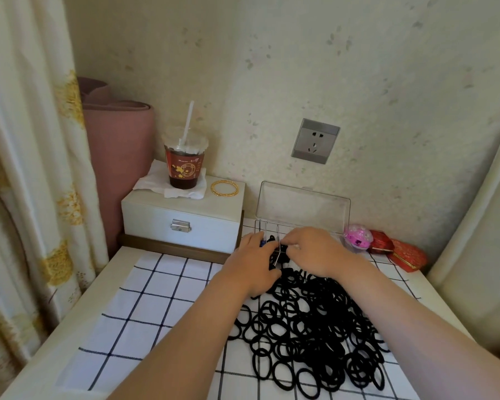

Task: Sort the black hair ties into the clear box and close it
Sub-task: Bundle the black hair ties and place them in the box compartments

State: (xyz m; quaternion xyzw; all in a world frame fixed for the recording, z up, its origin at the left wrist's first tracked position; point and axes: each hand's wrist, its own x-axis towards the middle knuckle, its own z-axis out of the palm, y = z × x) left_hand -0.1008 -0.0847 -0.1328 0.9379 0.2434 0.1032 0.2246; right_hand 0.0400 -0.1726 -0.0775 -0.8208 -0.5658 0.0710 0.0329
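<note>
Both hands, left hand (256,262) and right hand (315,249), pinch black elastic hair ties (306,327) over the clear plastic box (302,207), whose long axis runs left-right, lid upright.

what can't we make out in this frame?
- Head view: clear box interior and tie count, hidden by both hands.
- What the left hand and right hand fingers grip: curled, too small.
- Hair tie pile lower part: cut by the frame's bottom edge.
</note>
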